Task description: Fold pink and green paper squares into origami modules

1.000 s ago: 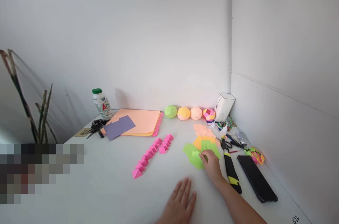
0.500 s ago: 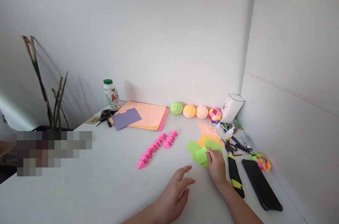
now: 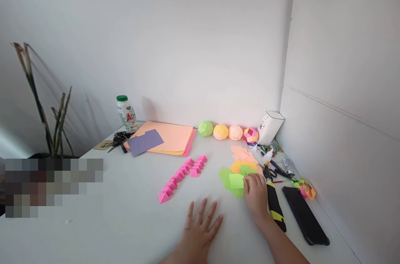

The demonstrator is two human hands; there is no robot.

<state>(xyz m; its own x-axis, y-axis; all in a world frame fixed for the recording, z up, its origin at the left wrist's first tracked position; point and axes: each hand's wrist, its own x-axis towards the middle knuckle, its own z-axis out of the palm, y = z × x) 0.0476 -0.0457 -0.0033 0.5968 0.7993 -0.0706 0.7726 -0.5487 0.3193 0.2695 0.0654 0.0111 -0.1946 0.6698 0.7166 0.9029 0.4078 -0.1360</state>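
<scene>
My left hand (image 3: 201,230) lies flat on the white table with its fingers spread and nothing in it. Over a loose pile of green paper pieces (image 3: 225,176), my right hand (image 3: 256,195) is closed, thumb and fingers pinching the edge of a light green paper square (image 3: 236,181). Orange paper pieces (image 3: 236,165) and peach paper pieces (image 3: 243,153) lie just behind the green ones. Left of the pile, small folded pink paper pyramids (image 3: 178,177) stand in two slanting rows.
Along the wall sit a green paper ball (image 3: 205,128) and similar balls beside a white container (image 3: 271,127). A utility knife (image 3: 275,207), scissors (image 3: 269,173) and a phone (image 3: 305,215) lie at right. Coloured sheets (image 3: 171,135), a purple card (image 3: 145,142) and a bottle (image 3: 127,114) are at back left.
My left hand has turned palm down and spread flat on the table, a little lower and to the left. My right hand stays at the green paper. The whole view has shifted slightly.
</scene>
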